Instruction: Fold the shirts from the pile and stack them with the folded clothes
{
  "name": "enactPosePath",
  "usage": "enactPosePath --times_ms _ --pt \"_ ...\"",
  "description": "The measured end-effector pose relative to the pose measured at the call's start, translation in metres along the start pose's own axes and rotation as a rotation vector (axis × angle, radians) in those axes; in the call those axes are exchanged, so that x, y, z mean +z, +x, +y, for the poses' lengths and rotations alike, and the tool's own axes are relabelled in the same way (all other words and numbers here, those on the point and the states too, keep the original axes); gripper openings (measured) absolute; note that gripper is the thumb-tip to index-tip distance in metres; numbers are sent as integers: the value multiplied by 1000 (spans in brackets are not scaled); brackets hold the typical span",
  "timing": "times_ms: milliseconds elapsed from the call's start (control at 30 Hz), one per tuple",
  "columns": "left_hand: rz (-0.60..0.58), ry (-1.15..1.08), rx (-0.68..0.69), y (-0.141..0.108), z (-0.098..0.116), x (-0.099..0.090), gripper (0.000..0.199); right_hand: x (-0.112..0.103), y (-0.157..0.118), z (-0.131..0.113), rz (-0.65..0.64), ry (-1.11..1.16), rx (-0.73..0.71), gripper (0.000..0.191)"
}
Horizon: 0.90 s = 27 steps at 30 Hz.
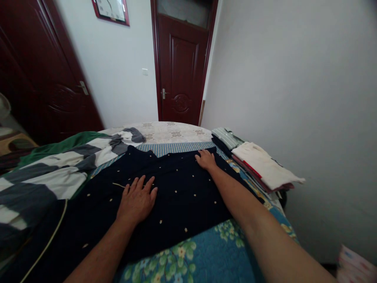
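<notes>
A dark navy garment [176, 208] with small pale spots lies spread out in front of me. Thin cream piping runs along its edge at the lower left, and a short cream line shows near my left fingers. My left hand [138, 198] rests flat on the middle of the cloth, fingers stretched. Farther off, my right hand [206, 159] lies on the garment near its far right corner, fingers spread. Neither hand has anything gripped in it. The garment's far left part runs under or beside other clothes, so its outline there is hidden.
At the left lies a heap with a grey-and-white striped garment [67, 173] and green cloth [70, 142]. Folded clothes [262, 163] are stacked at the right, near the wall. Beneath are a blue floral quilt [218, 255] and a pale patterned cover [165, 131]. A door [184, 70] stands beyond.
</notes>
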<state>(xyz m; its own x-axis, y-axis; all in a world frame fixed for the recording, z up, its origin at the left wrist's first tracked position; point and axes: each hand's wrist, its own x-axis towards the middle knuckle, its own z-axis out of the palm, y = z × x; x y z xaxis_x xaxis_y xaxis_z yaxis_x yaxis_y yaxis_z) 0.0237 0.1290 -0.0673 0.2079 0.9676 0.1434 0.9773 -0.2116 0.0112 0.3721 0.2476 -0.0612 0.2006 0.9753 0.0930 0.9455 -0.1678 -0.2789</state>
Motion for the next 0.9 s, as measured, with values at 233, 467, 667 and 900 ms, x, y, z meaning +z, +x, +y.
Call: enactPosePath --times_ms 233,467,667,900 --pt "14 -25 -1 1 0 1 61 -15 -29 46 228 -159 263 48" --pt "17 -24 -1 1 0 2 61 -31 -42 80 177 -240 392 48" --pt "18 -21 -4 1 -1 3 61 -38 -38 86 187 -245 426 45" --pt "14 -36 -10 1 0 1 61 -39 -48 76 232 -299 344 42"
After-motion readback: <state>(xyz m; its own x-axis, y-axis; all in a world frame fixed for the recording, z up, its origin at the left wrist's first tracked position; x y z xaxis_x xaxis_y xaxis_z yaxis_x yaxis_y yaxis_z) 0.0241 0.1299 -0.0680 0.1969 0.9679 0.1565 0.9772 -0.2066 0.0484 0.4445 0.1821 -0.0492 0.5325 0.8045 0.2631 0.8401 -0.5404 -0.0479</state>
